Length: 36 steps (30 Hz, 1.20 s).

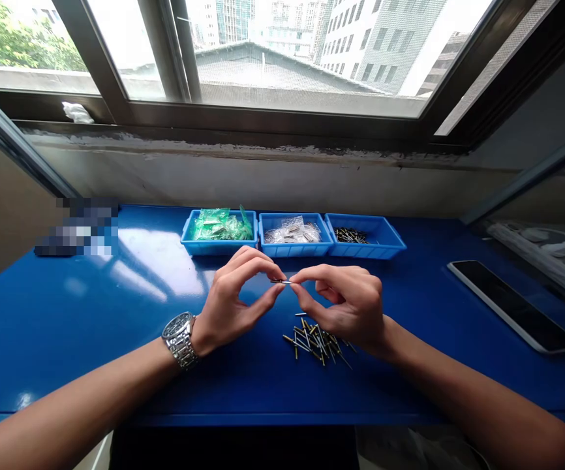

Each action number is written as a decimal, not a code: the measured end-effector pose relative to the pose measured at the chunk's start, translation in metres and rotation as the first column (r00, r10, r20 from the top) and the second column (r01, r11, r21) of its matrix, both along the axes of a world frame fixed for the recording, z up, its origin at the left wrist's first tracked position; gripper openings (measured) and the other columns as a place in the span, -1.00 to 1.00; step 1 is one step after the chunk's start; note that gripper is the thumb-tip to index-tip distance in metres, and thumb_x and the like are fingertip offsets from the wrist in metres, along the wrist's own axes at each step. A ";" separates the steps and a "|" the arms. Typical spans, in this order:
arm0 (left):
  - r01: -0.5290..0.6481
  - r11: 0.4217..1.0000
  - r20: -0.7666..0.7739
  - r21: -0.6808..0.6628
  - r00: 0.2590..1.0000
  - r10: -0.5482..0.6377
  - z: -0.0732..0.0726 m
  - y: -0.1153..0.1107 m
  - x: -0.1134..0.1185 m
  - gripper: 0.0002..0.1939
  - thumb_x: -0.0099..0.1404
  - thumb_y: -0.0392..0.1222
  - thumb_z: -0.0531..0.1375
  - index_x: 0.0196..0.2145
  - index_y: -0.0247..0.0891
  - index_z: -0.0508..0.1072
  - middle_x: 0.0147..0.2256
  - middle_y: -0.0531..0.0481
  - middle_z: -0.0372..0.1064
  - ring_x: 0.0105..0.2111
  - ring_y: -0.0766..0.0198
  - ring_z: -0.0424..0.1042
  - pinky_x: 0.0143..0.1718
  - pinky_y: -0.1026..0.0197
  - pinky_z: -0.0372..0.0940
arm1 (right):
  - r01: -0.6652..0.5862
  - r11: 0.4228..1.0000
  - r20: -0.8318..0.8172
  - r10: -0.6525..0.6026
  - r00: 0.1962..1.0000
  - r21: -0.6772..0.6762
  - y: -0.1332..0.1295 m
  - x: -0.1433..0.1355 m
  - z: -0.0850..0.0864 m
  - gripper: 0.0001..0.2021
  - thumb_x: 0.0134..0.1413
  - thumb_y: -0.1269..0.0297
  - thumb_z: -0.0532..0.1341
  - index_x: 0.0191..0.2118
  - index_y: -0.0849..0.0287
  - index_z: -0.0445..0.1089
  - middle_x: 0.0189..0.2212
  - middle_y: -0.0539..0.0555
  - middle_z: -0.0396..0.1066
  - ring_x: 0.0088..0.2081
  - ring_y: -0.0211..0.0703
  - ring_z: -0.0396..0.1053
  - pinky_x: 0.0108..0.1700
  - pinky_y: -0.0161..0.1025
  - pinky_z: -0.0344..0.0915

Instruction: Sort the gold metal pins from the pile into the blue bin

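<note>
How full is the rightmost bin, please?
The rightmost bin is partly full: dark pins lie toward its left end, while its right side shows bare.

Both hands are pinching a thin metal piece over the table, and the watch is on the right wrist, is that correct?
Not quite: the head view shows the watch on the left wrist. The left hand and right hand do pinch the metal piece over the table.
</note>
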<state>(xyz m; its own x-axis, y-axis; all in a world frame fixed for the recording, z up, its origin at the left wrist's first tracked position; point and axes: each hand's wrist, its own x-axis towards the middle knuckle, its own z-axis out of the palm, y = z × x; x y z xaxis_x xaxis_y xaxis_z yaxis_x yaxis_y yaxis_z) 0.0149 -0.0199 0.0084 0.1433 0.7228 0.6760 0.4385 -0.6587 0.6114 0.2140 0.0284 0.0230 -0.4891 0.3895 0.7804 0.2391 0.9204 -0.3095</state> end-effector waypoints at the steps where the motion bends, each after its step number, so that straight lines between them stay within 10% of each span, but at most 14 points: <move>1: 0.016 1.000 -0.015 -0.009 1.000 -0.016 0.000 0.000 0.000 -0.96 0.35 -0.31 0.29 -0.23 -0.27 0.50 -0.27 -0.09 0.46 -0.23 0.19 0.41 -0.20 0.11 0.38 | -0.018 1.000 -0.009 0.019 1.000 0.018 -0.001 0.000 0.000 -0.98 0.17 0.38 0.34 -0.27 0.19 0.53 -0.60 -0.10 0.42 -0.67 -0.43 0.10 -0.55 -0.38 0.19; 15: -0.018 1.000 -0.037 0.006 0.999 0.018 -0.004 0.005 -0.002 -0.97 0.37 -0.29 0.27 -0.22 -0.26 0.51 -0.26 -0.08 0.48 -0.22 0.19 0.42 -0.19 0.12 0.37 | -0.081 0.986 0.154 0.104 0.983 -0.149 0.019 0.003 -0.008 -0.90 0.19 0.32 0.29 -0.27 0.21 0.54 -0.63 -0.14 0.22 -0.62 -0.42 0.03 -0.55 -0.37 0.06; 20: -0.081 0.996 -0.047 -0.042 0.996 0.079 -0.009 0.008 -0.005 -0.85 0.44 -0.23 0.20 -0.06 -0.25 0.47 -0.22 -0.06 0.46 -0.22 0.23 0.40 -0.19 0.15 0.32 | 0.141 0.990 0.229 -0.139 0.964 0.005 0.040 0.024 0.011 -0.85 0.22 0.28 0.25 -0.29 0.21 0.56 -0.62 -0.10 0.24 -0.60 -0.36 0.12 -0.48 -0.33 0.11; 25: -0.074 0.996 -0.055 -0.048 0.996 0.071 -0.009 0.008 -0.005 -0.87 0.44 -0.26 0.17 -0.09 -0.26 0.47 -0.20 -0.06 0.46 -0.23 0.25 0.39 -0.19 0.16 0.31 | 0.623 0.781 0.324 -0.603 0.729 0.050 0.071 0.071 0.029 -0.82 0.15 0.18 0.27 -0.30 0.14 0.58 -0.62 -0.03 0.33 -0.57 -0.26 0.24 -0.44 -0.26 0.10; 29: -0.075 0.996 -0.063 -0.054 0.995 0.071 -0.009 0.008 -0.004 -0.88 0.43 -0.29 0.17 -0.10 -0.27 0.48 -0.21 -0.06 0.46 -0.25 0.25 0.38 -0.21 0.17 0.31 | 0.765 0.640 0.443 -0.706 0.552 0.066 0.080 0.095 0.028 -0.80 0.12 0.18 0.28 -0.21 0.11 0.61 -0.54 0.03 0.44 -0.50 -0.17 0.33 -0.42 -0.25 0.07; 32: -0.069 0.995 -0.058 -0.069 0.996 0.065 -0.009 0.008 -0.005 -0.88 0.43 -0.30 0.17 -0.11 -0.27 0.48 -0.22 -0.05 0.46 -0.25 0.26 0.38 -0.20 0.18 0.30 | 0.635 0.771 0.472 -0.542 0.695 -0.051 0.062 0.086 0.030 -0.77 0.18 0.16 0.26 -0.16 0.13 0.61 -0.57 -0.01 0.40 -0.52 -0.23 0.29 -0.42 -0.27 0.10; 34: -0.065 0.995 -0.067 -0.082 0.996 0.059 -0.010 0.008 -0.006 -0.89 0.43 -0.30 0.16 -0.12 -0.26 0.48 -0.22 -0.05 0.46 -0.24 0.25 0.38 -0.20 0.19 0.31 | 0.402 0.888 0.562 -0.221 0.797 -0.222 0.042 0.069 0.032 -0.77 0.23 0.15 0.24 -0.17 0.14 0.60 -0.59 -0.04 0.37 -0.55 -0.29 0.23 -0.45 -0.30 0.10; 36: -0.063 0.994 -0.083 -0.094 0.995 0.055 -0.010 0.008 -0.006 -0.89 0.44 -0.31 0.16 -0.13 -0.25 0.48 -0.21 -0.05 0.46 -0.23 0.25 0.39 -0.20 0.19 0.31 | 0.258 0.901 0.685 0.056 0.726 -0.347 0.023 0.049 0.035 -0.82 0.21 0.18 0.27 -0.22 0.13 0.60 -0.52 -0.02 0.43 -0.51 -0.31 0.27 -0.44 -0.32 0.09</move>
<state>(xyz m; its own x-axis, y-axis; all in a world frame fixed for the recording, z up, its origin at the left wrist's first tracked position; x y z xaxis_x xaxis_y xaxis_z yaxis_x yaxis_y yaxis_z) 0.0085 -0.0116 -0.0015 0.1493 0.7927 0.5910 0.5253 -0.5699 0.6318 0.2626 0.0512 0.0577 -0.7519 0.6587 0.0289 0.6086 0.7102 -0.3539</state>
